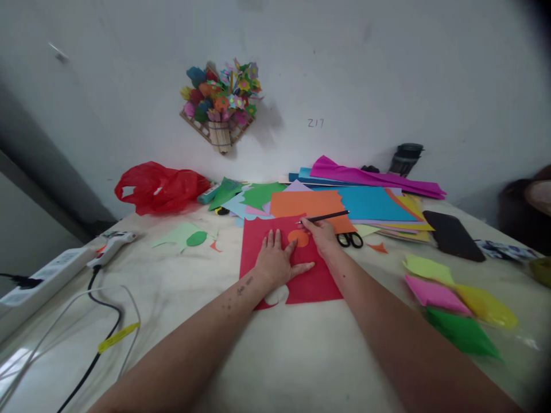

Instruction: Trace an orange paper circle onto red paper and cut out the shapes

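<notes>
A red paper sheet (312, 281) lies on the table in front of me. My left hand (278, 261) rests flat on it with fingers spread, pinning down a small orange paper circle (298, 237). My right hand (321, 234) is closed on a black pencil (327, 217), whose tip touches the red sheet by the circle's upper edge. Part of the circle is hidden by my fingers.
Black scissors (350, 239) lie right of my right hand. Coloured paper sheets (365, 203) are stacked behind, a dark phone (453, 235) and folded papers (456, 307) at the right. A glue gun (112, 244), power strip (43, 275) and cables lie left, a red plastic bag (159, 186) behind.
</notes>
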The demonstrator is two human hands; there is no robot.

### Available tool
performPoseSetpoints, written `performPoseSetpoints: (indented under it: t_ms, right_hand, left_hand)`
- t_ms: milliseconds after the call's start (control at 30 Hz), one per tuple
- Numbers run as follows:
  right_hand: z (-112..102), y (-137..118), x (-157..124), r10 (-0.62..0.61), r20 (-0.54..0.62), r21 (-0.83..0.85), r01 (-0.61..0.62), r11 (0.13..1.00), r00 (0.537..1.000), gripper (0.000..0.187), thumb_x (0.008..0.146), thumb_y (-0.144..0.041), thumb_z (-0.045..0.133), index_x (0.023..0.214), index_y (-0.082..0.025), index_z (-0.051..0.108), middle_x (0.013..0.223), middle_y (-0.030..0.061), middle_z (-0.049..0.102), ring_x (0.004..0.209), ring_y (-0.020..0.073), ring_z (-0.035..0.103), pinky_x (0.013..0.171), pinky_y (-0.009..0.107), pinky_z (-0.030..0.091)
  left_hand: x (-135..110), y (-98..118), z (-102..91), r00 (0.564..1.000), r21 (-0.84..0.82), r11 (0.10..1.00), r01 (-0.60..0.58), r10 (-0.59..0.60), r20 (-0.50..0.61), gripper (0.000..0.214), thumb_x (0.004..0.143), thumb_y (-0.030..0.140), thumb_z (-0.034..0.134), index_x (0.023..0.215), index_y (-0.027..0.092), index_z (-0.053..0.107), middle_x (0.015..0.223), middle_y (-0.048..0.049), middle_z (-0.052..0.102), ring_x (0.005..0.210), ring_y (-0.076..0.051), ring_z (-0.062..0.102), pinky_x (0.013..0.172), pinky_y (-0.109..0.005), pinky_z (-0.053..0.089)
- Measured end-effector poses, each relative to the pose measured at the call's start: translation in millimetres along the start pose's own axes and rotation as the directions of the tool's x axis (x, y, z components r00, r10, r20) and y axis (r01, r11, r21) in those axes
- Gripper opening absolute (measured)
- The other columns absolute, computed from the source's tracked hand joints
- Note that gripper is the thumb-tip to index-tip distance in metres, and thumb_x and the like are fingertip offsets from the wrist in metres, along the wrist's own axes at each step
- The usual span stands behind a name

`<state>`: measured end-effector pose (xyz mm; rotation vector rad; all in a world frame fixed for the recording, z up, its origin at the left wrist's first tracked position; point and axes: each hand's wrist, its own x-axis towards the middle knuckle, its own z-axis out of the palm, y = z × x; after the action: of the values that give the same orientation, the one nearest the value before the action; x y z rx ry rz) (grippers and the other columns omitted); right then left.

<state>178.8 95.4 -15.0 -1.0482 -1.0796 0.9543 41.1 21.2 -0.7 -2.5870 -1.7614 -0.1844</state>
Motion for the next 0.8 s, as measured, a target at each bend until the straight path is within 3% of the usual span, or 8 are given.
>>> performPoseSetpoints:
  t_ms: [133, 333, 567, 800]
  right_hand:
    - [1.3, 1.2, -1.1, -0.038, 0.062, -0.157, 0.047, 0.987, 0.997, 0.029, 0.063, -0.042, 0.061, 0.069, -0.014, 0.063, 0.062, 0.0053, 0.065, 0.061, 0.0163, 0.061, 0.063, 0.029, 0.046]
    - [4.1, 2.5, -1.9, -0.091, 0.230, -0.395, 0.179, 0.901, 0.969, 0.024, 0.068, -0.039, 0.057, 0.070, -0.016, 0.063, 0.070, 0.0063, 0.066, 0.069, 0.0176, 0.061, 0.066, 0.029, 0.045]
    - [5.7, 7.0, 0.6, -0.105, 0.299, -0.413, 0.228, 0.882, 0.948, 0.015, 0.071, -0.028, 0.053, 0.074, -0.015, 0.060, 0.076, 0.0071, 0.065, 0.073, 0.0161, 0.060, 0.070, 0.029, 0.045]
    - [6.7, 7.7, 2.5, -0.108, 0.312, -0.476, 0.254, 0.842, 0.944, 0.015, 0.073, -0.028, 0.051, 0.072, -0.016, 0.059, 0.072, 0.0058, 0.063, 0.071, 0.0162, 0.058, 0.067, 0.029, 0.044]
  left_hand:
    - [-0.1, 0.1, -0.5, 1.000, 0.013, 1.000, 0.007, -0.006, -0.007, 0.090, 0.065, 0.079, 0.015, 0.133, 0.022, 0.032, 0.141, -0.0128, 0.021, 0.129, -0.037, 0.006, 0.101, -0.048, 0.012]
    - [0.6, -0.5, -1.0, 1.000, 0.016, 1.000, -0.005, 0.005, 0.006, 0.091, 0.066, 0.079, 0.012, 0.133, 0.021, 0.032, 0.140, -0.0152, 0.022, 0.129, -0.036, 0.008, 0.101, -0.047, 0.012]
    - [0.5, 2.8, -7.9, 0.998, 0.049, 0.999, 0.017, -0.020, 0.057, 0.090, 0.066, 0.079, 0.012, 0.134, 0.022, 0.029, 0.141, -0.0144, 0.020, 0.128, -0.036, 0.010, 0.099, -0.051, 0.013]
    - [1.5, 3.1, -7.3, 0.998, 0.059, 0.998, 0.022, -0.025, 0.058, 0.090, 0.065, 0.079, 0.012, 0.134, 0.023, 0.029, 0.141, -0.0142, 0.021, 0.128, -0.036, 0.011, 0.099, -0.052, 0.014]
